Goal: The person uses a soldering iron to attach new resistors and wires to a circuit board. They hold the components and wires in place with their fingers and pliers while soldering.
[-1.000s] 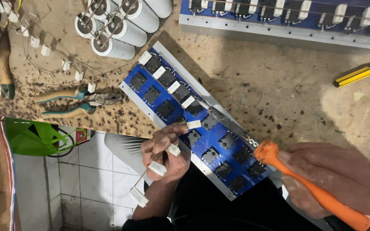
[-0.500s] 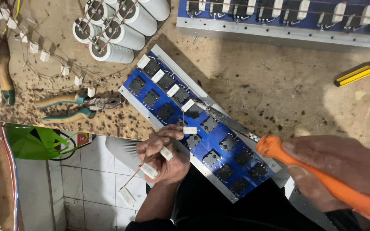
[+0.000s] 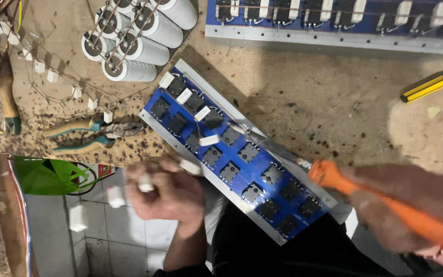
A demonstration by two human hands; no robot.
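A blue circuit board (image 3: 242,164) with several black square parts and white block resistors lies slanted across the bench edge on a metal plate. My right hand (image 3: 406,205) grips an orange-handled screwdriver (image 3: 365,197); its metal shaft reaches up-left onto the board near a white resistor (image 3: 209,139). My left hand (image 3: 165,192), blurred, is below the board's near edge, off the bench, and holds a wire strung with small white blocks (image 3: 114,196).
Pliers with teal handles (image 3: 96,134) lie left of the board. A cluster of white cylindrical capacitors (image 3: 134,36) stands at the top. A second blue board (image 3: 334,23) runs along the top right. A yellow-and-black screwdriver (image 3: 429,86) lies at right.
My left hand has dropped away from the board, down and to the left, carrying the string of white blocks. The screwdriver tip stays on the board.
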